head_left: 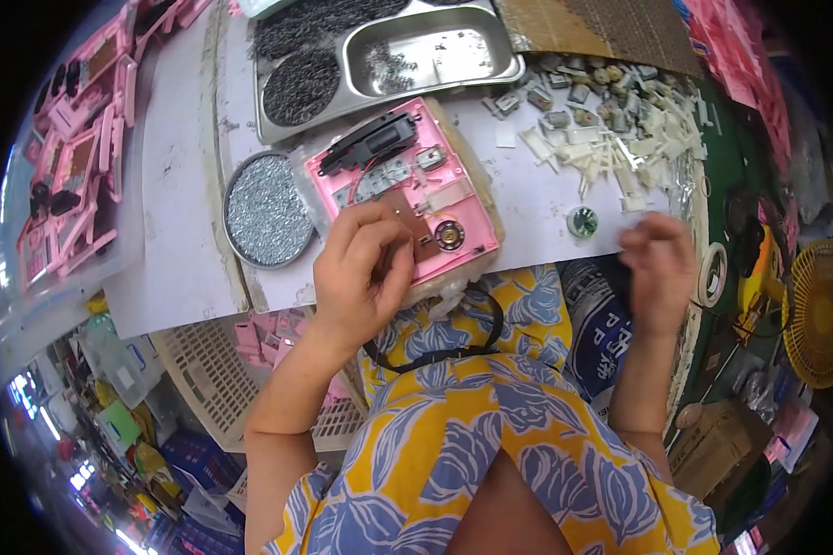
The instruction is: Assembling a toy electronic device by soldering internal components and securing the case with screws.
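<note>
A pink plastic casing (477, 217) lies tilted on the table in front of me, on a pale padded piece. It holds a black part with wires (375, 143), a small motor (430, 158), a brown board (405, 211) and a round dark part with a brass-coloured centre (449, 235). Over the casing's near left edge, my left hand (366, 264) has its fingers curled together beside the brown board; what they hold, if anything, is hidden. My right hand (659, 264) hovers at the table's near edge, its fingers smeared by motion. Closest to it stands a small round green container (582, 221).
Left of the casing sits a round dish of small silvery pieces (268, 211). Behind is a metal tray (518, 69) with dark screws. White parts and motors (611, 139) are heaped at the back right. Pink casings (74, 176) fill the far left; a plastic basket (208, 384) stands below.
</note>
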The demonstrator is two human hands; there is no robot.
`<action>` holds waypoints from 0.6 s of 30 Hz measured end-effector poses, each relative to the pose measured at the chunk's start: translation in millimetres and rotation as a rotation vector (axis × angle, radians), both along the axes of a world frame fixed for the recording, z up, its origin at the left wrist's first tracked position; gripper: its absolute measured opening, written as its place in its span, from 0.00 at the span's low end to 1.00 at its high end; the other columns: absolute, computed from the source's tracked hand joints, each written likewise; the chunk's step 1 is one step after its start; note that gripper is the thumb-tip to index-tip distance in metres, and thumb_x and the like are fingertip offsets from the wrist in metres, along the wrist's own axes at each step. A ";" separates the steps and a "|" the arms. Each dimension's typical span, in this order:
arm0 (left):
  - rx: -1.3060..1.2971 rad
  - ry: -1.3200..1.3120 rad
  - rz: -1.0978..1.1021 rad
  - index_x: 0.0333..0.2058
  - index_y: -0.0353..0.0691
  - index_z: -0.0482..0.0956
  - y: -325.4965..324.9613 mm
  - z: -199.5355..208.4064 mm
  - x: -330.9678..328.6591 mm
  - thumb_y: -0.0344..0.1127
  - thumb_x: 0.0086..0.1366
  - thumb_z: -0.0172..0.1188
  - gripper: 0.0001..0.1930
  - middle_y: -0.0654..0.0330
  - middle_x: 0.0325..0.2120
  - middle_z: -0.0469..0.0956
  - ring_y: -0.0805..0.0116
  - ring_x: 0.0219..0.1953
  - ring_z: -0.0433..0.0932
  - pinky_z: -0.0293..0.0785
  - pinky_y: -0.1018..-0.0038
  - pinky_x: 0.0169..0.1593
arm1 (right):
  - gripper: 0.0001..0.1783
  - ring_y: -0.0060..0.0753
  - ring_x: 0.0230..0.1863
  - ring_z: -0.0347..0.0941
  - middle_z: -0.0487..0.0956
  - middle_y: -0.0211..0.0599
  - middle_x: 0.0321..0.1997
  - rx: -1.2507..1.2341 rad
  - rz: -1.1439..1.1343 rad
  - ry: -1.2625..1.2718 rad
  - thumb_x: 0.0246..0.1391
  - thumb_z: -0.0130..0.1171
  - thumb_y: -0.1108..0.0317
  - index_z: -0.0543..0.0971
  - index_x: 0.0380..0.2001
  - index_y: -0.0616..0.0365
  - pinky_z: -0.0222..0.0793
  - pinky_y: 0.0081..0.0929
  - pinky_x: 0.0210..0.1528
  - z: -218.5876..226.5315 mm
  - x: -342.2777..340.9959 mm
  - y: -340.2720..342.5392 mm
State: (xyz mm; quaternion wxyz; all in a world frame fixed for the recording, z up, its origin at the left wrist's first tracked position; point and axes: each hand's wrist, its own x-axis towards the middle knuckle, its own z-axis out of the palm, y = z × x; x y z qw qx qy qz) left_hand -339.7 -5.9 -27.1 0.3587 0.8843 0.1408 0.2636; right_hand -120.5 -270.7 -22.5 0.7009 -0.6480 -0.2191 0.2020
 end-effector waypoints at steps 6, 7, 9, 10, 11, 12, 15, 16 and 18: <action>0.246 -0.010 0.032 0.42 0.41 0.82 16.4 13.1 29.5 0.24 0.53 0.69 0.16 0.51 0.47 0.71 0.59 0.40 0.74 0.73 0.70 0.42 | 0.16 0.61 0.69 0.51 0.70 0.43 0.66 -0.337 0.497 -0.981 0.43 0.73 0.60 0.86 0.38 0.48 0.52 0.54 0.69 9.5 -34.8 112.5; 0.338 0.001 -0.010 0.43 0.42 0.82 20.9 17.8 37.9 0.26 0.52 0.70 0.18 0.51 0.48 0.71 0.57 0.42 0.73 0.72 0.68 0.43 | 0.16 0.61 0.70 0.51 0.70 0.44 0.66 -0.373 0.477 -0.998 0.43 0.73 0.60 0.86 0.38 0.49 0.52 0.54 0.70 6.1 -36.2 116.6; 0.402 0.065 -0.019 0.41 0.44 0.83 27.6 19.4 48.0 0.30 0.50 0.71 0.17 0.52 0.48 0.72 0.54 0.45 0.72 0.72 0.62 0.46 | 0.16 0.62 0.70 0.51 0.70 0.44 0.67 -0.426 0.444 -0.998 0.44 0.72 0.61 0.86 0.38 0.50 0.52 0.54 0.69 5.3 -40.8 120.3; 0.435 0.108 -0.018 0.40 0.44 0.83 31.0 20.0 50.2 0.30 0.49 0.71 0.16 0.52 0.48 0.73 0.53 0.45 0.73 0.71 0.61 0.46 | 0.16 0.62 0.70 0.52 0.70 0.44 0.66 -0.444 0.433 -0.982 0.44 0.72 0.61 0.86 0.38 0.51 0.53 0.54 0.69 7.8 -46.7 117.6; 0.467 0.153 -0.018 0.39 0.44 0.82 34.0 18.8 51.6 0.30 0.49 0.71 0.16 0.53 0.48 0.73 0.53 0.46 0.73 0.71 0.61 0.46 | 0.15 0.62 0.69 0.52 0.71 0.44 0.65 -0.461 0.421 -0.965 0.44 0.72 0.62 0.86 0.38 0.51 0.54 0.54 0.68 9.3 -49.1 116.6; 0.482 0.153 -0.015 0.35 0.44 0.83 39.4 15.8 49.9 0.30 0.49 0.71 0.13 0.53 0.47 0.74 0.53 0.45 0.73 0.71 0.60 0.46 | 0.15 0.59 0.66 0.57 0.74 0.43 0.61 -0.426 0.395 -0.971 0.44 0.72 0.63 0.86 0.37 0.52 0.58 0.51 0.65 9.5 -45.6 118.0; 0.466 0.108 -0.075 0.33 0.43 0.83 51.9 11.6 38.1 0.31 0.48 0.72 0.11 0.54 0.46 0.75 0.53 0.45 0.74 0.71 0.61 0.46 | 0.13 0.50 0.52 0.70 0.80 0.41 0.48 -0.355 0.335 -0.917 0.45 0.71 0.64 0.85 0.35 0.55 0.68 0.44 0.53 11.3 -28.7 129.0; 0.461 0.076 -0.076 0.31 0.44 0.84 53.9 7.3 35.3 0.31 0.48 0.73 0.10 0.55 0.46 0.75 0.54 0.45 0.74 0.71 0.62 0.47 | 0.12 0.47 0.46 0.73 0.81 0.40 0.42 -0.349 0.329 -0.853 0.45 0.71 0.65 0.84 0.34 0.56 0.69 0.41 0.49 12.5 -22.9 136.7; 0.501 0.051 -0.075 0.33 0.47 0.85 57.5 0.6 28.0 0.34 0.51 0.70 0.09 0.59 0.47 0.76 0.57 0.46 0.74 0.69 0.61 0.47 | 0.11 0.44 0.30 0.75 0.80 0.37 0.27 -0.309 0.288 -0.894 0.47 0.70 0.63 0.81 0.28 0.58 0.71 0.37 0.35 5.9 -14.6 161.3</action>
